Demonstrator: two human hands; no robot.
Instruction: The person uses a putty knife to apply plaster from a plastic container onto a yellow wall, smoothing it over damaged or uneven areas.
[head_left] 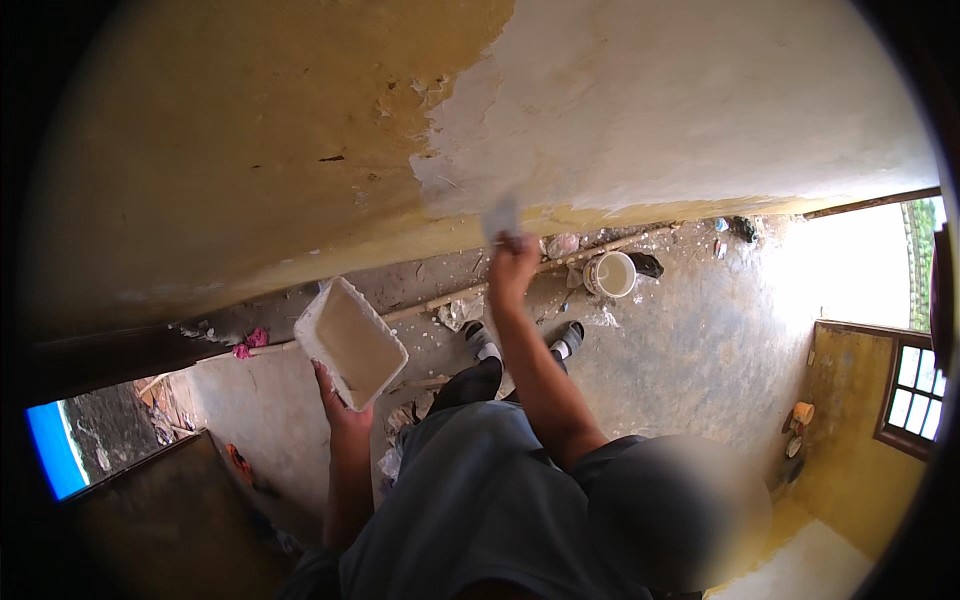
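Note:
My left hand (pixel 345 405) grips the lower end of a white rectangular tub (pixel 382 335), tilted, with pale paste coating its inside. The thumb shows along the tub's side; the other fingers are hidden beneath it. In front of me, my right hand (pixel 514 262) is closed round the handle of a putty knife (pixel 502 215), its pale blade blurred by motion. The blade is close to the wall (pixel 560 120); whether it touches cannot be made out. Yellow peeling paint covers the wall's left part, and a smooth whitish layer covers the right.
A long pole (pixel 440 300) lies along the wall's foot amid paint flakes and crumpled plastic. A white bucket (pixel 610 274) stands on the concrete floor (pixel 690 340) beside a black bag (pixel 648 265). Doorways open at the far left and right; a barred window (pixel 915 390) is at right.

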